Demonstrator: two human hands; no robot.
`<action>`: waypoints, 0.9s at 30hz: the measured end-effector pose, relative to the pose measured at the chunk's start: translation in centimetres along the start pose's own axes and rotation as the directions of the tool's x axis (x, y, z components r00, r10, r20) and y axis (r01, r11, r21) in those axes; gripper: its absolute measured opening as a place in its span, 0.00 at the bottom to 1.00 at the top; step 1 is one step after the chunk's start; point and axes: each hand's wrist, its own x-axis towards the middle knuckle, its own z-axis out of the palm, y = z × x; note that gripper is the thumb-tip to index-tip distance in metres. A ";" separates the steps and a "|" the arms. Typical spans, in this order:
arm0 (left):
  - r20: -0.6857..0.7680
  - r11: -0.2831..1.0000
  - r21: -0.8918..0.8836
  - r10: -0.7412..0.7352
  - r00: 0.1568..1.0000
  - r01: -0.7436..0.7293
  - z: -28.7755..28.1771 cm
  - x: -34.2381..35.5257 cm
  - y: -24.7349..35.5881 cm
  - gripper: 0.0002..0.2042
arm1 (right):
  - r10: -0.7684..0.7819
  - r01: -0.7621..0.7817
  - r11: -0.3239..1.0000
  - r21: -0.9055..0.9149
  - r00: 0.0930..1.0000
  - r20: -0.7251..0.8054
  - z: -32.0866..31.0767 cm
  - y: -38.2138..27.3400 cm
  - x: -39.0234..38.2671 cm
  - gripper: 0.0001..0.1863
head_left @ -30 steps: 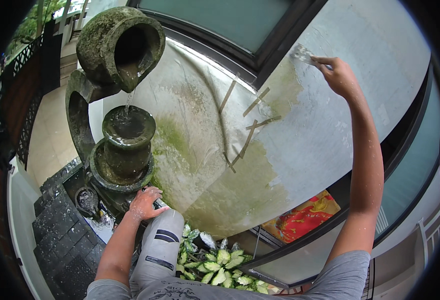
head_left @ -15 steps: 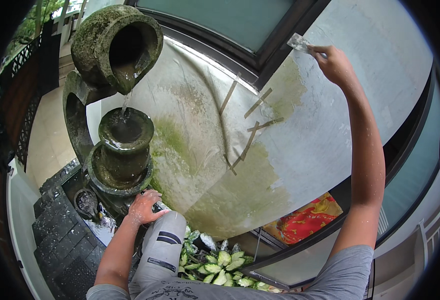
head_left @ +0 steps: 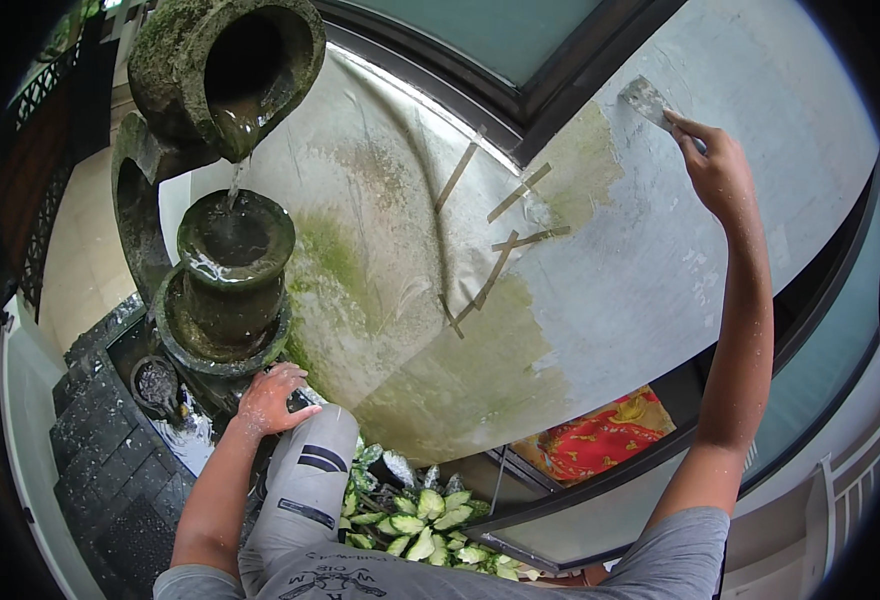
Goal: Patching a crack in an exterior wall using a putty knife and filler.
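Grey scraper (head_left: 646, 101) in right hand (head_left: 718, 172), far from left hand (head_left: 271, 400)

Stone jar (head_left: 192, 80), cropped at top; scraper (head_left: 645, 98), handle partly hidden (behind right-hand fingers (head_left: 693, 126)); grey shirt (head_left: 480, 580), cropped below.

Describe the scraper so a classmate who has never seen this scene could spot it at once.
Find the dark window frame at the top, then the pale wall to its right. There, the right hand holds the scraper, blade pointing up and left. Its broad, smeared blade distinguishes it from the narrow brown tape strips nearby.
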 end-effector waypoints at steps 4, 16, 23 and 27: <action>0.027 1.000 0.026 0.004 1.000 -0.005 -0.4 0.2 0.4 0.28 | -0.060 0.062 0.998 0.013 0.990 -0.127 1.4 0.3 0.5 0.18; 0.020 0.998 0.052 -0.040 0.999 0.039 0.0 -0.1 0.0 0.33 | -0.042 0.046 0.999 0.025 0.990 -0.133 0.5 1.1 2.0 0.17; 0.058 0.996 0.084 -0.032 0.998 0.027 -0.7 -0.4 0.5 0.37 | -0.084 0.087 0.996 0.018 0.986 -0.141 0.3 1.1 1.3 0.18; -0.011 0.998 0.045 -0.033 0.999 0.034 0.0 -0.3 0.7 0.28 | -0.046 0.047 0.999 0.008 0.992 -0.115 0.0 1.2 1.9 0.19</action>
